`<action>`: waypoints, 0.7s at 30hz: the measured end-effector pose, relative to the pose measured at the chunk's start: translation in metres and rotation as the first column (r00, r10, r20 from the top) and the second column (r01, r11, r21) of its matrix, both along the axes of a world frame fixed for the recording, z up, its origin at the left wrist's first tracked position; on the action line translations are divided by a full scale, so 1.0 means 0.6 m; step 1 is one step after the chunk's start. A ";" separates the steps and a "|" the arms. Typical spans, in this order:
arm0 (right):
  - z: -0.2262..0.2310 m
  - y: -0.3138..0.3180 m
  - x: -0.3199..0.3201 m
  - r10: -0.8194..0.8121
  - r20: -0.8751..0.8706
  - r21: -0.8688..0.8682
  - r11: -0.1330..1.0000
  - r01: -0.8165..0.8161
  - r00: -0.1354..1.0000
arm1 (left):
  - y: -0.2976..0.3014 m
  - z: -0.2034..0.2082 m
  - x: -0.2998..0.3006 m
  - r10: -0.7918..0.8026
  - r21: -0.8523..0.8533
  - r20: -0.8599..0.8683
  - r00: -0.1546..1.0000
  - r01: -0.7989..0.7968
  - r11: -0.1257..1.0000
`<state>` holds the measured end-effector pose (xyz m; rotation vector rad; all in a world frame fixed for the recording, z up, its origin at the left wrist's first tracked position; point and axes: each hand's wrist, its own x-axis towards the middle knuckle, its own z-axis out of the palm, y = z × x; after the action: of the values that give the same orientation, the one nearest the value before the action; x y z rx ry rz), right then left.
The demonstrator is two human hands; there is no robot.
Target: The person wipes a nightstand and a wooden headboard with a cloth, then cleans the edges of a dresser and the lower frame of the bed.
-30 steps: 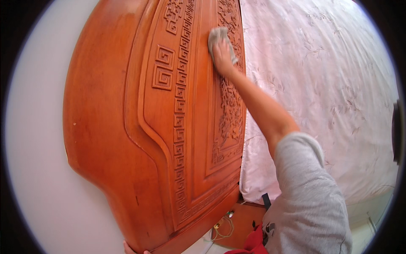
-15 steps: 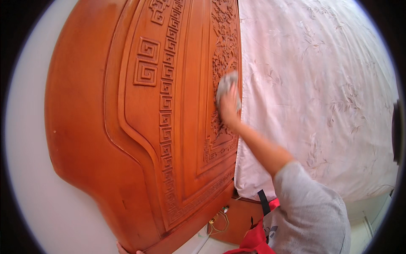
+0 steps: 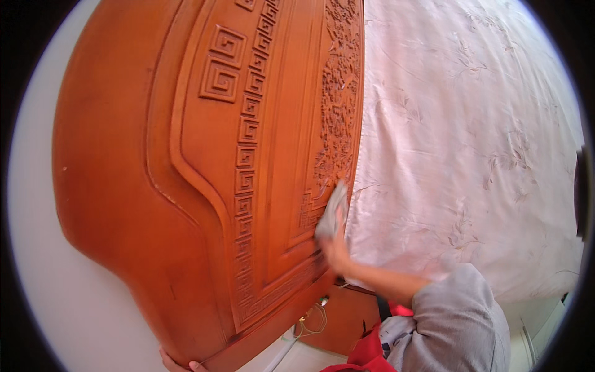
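Observation:
A grey cloth (image 3: 333, 212) is pressed against the carved wooden headboard (image 3: 118, 180), near the lower corner of its relief panel. My right hand (image 3: 336, 249) is closed on the cloth, a little smeared by motion. At the bottom of the view, the fingertips of my left hand (image 3: 180, 363) curl over the headboard's edge. The rest of that hand is hidden.
To the right of the headboard lies a bed under a pale pink sheet (image 3: 434, 155) with a leaf pattern. A reddish-brown wooden surface (image 3: 347, 319) and a thin looped cord (image 3: 319, 323) show below the headboard. A pale wall (image 3: 31, 204) stands at the left.
My right hand has moved the cloth down along the carved panel toward its lower corner. My left hand stays on the headboard's edge. The view has shifted slightly.

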<state>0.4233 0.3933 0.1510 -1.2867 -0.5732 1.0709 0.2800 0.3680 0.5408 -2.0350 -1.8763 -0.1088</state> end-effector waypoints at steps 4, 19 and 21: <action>0.140 -0.058 -0.042 0.060 0.606 0.494 0.753 -0.435 0.793 | -0.002 0.002 0.000 -0.026 -0.005 -0.029 0.999 0.026 1.000; 0.145 0.545 0.381 -0.557 0.785 0.472 0.821 0.321 0.271 | 0.008 -0.006 -0.043 -0.028 -0.022 -0.020 0.999 0.027 0.999; 0.185 0.369 0.255 -0.400 0.706 0.363 0.913 0.186 0.584 | 0.006 -0.011 -0.045 -0.032 -0.039 -0.031 0.999 0.031 0.999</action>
<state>0.5765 0.6146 0.2618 -1.5211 -1.0550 0.0854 0.2530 0.3715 0.5343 -2.0801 -1.8416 -0.0489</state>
